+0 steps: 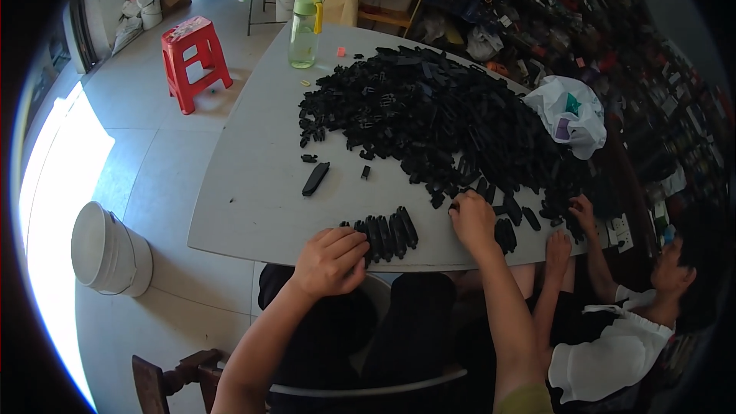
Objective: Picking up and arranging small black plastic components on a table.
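A row of long, narrow black plastic pieces (391, 234) lies side by side near the front edge of the table. My left hand (331, 261) is closed at the row's left end, its curled fingers covering part of the end pieces. Farther right, my right hand (473, 221) reaches to the near edge of a large heap of black plastic parts (437, 107). Its fingers are bent together among the parts, and what they grip is hidden. Just right of that hand lies a small group of black pieces (504, 236).
Another person's hands (571, 230) are at the table's right side. A green-lidded bottle (305, 34) stands at the far left of the table (261, 184), and a white plastic bag (563, 107) lies at the right. A red stool (192, 61) and white bucket (115, 253) stand left.
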Demonstrator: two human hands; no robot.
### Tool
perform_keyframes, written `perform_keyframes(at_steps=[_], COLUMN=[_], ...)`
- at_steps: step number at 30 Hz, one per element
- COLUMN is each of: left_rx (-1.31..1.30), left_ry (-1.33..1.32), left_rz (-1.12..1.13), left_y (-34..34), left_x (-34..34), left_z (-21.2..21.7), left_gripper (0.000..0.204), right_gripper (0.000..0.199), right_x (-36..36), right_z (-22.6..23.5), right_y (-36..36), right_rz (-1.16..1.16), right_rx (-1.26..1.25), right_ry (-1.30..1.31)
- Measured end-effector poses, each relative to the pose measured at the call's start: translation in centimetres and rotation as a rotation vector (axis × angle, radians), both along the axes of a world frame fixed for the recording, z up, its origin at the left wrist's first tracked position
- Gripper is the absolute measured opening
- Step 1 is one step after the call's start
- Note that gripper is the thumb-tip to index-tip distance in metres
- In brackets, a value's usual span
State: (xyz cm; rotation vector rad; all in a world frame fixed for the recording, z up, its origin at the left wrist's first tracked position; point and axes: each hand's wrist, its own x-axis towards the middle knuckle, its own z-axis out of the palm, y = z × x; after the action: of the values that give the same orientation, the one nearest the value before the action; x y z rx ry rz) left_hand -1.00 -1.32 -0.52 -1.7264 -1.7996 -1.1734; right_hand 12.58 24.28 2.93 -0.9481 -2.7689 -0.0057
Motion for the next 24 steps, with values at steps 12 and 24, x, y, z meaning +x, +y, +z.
perform_keyframes(at_steps=[12,24], left_rx=[0.017,0.018], left_ry=[-0.022,-0.017], left_rz=[0.035,0.049], left_y=[0.1,-0.2], left_x=[0.1,0.1], left_z=[-0.7,-0.8], left_gripper=[0.011,0.009], right_gripper=[0.012,0.003], right_x=[-5.2,-5.7], right_z=[0.3,0.5], right_y=[-9.4,-10.6], right_rz=[0.626,0.772], right_rx=[-0.347,-0.045], right_ry=[0.386,0.123])
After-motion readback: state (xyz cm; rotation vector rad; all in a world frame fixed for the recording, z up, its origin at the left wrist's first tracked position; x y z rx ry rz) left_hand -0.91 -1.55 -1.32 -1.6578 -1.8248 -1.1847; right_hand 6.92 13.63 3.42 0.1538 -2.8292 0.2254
